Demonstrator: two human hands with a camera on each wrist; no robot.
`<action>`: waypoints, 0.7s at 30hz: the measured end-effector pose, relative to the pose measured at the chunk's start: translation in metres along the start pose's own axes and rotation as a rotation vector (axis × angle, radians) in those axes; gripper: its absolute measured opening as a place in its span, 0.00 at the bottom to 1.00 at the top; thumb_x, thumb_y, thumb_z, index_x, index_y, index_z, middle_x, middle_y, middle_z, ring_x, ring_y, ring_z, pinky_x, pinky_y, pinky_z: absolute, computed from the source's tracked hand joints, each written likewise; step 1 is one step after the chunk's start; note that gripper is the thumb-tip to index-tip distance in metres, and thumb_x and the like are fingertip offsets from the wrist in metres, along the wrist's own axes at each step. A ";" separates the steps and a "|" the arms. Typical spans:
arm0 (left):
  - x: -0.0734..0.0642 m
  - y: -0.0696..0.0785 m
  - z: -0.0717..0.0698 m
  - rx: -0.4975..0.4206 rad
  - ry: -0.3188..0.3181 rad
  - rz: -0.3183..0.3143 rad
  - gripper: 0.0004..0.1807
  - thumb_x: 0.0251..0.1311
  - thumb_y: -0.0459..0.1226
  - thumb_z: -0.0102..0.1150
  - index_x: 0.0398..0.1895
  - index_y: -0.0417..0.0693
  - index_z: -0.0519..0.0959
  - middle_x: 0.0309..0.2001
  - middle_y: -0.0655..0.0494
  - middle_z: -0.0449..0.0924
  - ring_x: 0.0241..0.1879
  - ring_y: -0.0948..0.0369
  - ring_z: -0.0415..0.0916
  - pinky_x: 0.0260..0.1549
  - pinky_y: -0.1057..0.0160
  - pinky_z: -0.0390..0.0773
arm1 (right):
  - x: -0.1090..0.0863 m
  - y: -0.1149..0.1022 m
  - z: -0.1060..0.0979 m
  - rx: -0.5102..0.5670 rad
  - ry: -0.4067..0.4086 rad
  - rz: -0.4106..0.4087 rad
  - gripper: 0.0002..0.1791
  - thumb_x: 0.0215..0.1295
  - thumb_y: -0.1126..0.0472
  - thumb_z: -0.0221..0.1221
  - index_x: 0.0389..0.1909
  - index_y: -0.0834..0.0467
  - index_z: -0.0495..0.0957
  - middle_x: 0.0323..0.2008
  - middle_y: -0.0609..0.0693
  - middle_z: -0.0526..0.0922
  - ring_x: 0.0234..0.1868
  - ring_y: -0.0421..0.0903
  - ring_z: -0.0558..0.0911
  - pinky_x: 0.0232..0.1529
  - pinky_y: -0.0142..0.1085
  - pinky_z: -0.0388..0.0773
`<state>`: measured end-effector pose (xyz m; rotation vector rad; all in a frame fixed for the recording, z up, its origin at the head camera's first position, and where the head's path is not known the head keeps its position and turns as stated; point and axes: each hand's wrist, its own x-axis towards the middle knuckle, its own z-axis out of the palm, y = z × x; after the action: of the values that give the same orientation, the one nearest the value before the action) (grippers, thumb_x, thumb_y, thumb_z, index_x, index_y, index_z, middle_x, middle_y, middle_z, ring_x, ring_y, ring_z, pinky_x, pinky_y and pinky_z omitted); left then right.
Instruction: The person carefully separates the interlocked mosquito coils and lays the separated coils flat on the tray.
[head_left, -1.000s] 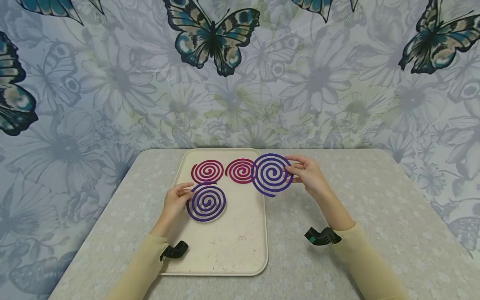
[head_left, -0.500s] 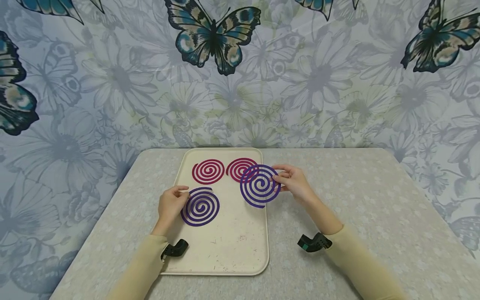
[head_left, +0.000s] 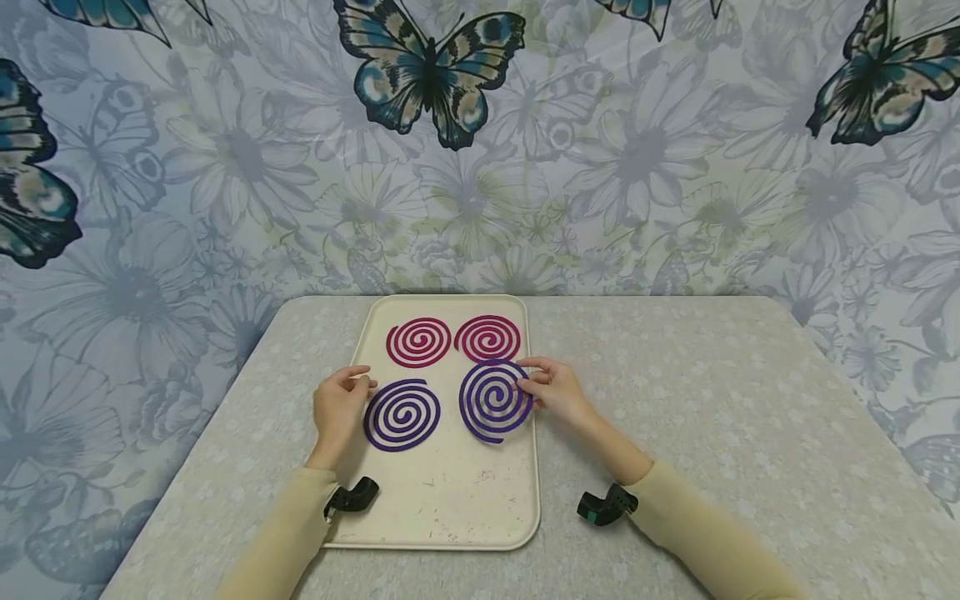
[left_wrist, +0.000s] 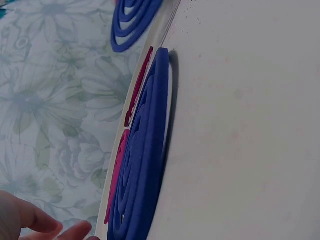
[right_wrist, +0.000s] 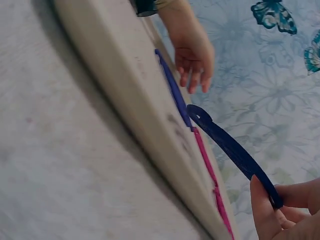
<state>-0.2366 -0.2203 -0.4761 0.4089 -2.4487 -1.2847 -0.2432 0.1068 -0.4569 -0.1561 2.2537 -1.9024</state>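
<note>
In the head view, a purple flat spiral [head_left: 405,414] lies on the left of a cream tray [head_left: 420,508]. Beside its left edge hovers my left hand [head_left: 339,410], holding nothing, its fingers loosely bent; the right wrist view shows this hand [right_wrist: 192,47] apart from the spiral. My right hand [head_left: 558,390] pinches a second purple spiral [head_left: 497,397] by its right edge, thumb on the near face. That spiral [right_wrist: 232,150] is tilted and raised above the tray in the right wrist view. Two magenta spirals, one left [head_left: 421,339] and one right [head_left: 489,338], lie along the tray's far end.
The tray rests on a table [head_left: 697,392] with a pale patterned cover. Behind it stands a wall covering [head_left: 480,200] with butterflies and flowers. Black devices are worn on the left wrist [head_left: 354,496] and right wrist [head_left: 606,505]. Small dark specks mark the tray's near part.
The left hand has lowered its purple spiral onto the tray and let go. My right hand has carried the other purple spiral left and nearer, from the tray's right edge to over it.
</note>
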 end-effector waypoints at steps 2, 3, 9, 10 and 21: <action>0.000 0.000 0.001 -0.024 -0.005 0.000 0.13 0.60 0.34 0.52 0.45 0.43 0.83 0.32 0.43 0.87 0.26 0.59 0.84 0.21 0.76 0.70 | 0.000 0.005 0.004 -0.015 -0.023 -0.002 0.19 0.64 0.70 0.56 0.56 0.68 0.72 0.22 0.46 0.83 0.16 0.35 0.76 0.19 0.25 0.72; 0.000 0.001 0.001 -0.035 -0.008 0.001 0.13 0.60 0.34 0.52 0.45 0.42 0.83 0.32 0.43 0.87 0.26 0.60 0.84 0.20 0.76 0.71 | 0.000 0.007 0.006 -0.012 -0.025 0.003 0.19 0.64 0.70 0.56 0.56 0.69 0.72 0.23 0.46 0.83 0.16 0.35 0.75 0.19 0.25 0.72; 0.000 0.002 0.004 -0.095 -0.024 0.014 0.14 0.60 0.31 0.50 0.45 0.39 0.82 0.32 0.40 0.86 0.21 0.68 0.80 0.19 0.77 0.72 | -0.002 0.012 0.010 0.042 -0.023 0.002 0.19 0.65 0.70 0.55 0.56 0.72 0.72 0.36 0.64 0.84 0.24 0.34 0.79 0.27 0.24 0.78; 0.000 0.001 0.004 -0.101 -0.026 0.015 0.14 0.60 0.31 0.50 0.45 0.38 0.82 0.32 0.39 0.86 0.21 0.68 0.80 0.19 0.77 0.73 | -0.003 0.012 0.010 0.037 -0.025 -0.004 0.19 0.65 0.69 0.55 0.55 0.72 0.72 0.39 0.67 0.84 0.27 0.35 0.80 0.29 0.25 0.79; 0.002 0.004 0.007 -0.157 -0.068 -0.008 0.15 0.61 0.31 0.49 0.47 0.38 0.81 0.34 0.38 0.85 0.21 0.66 0.80 0.20 0.76 0.76 | -0.006 0.000 -0.001 -0.192 -0.093 -0.050 0.20 0.68 0.64 0.53 0.57 0.70 0.72 0.55 0.66 0.78 0.56 0.58 0.78 0.57 0.43 0.77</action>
<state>-0.2421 -0.2136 -0.4763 0.3385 -2.3810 -1.5041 -0.2380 0.1093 -0.4562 -0.3243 2.3861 -1.6619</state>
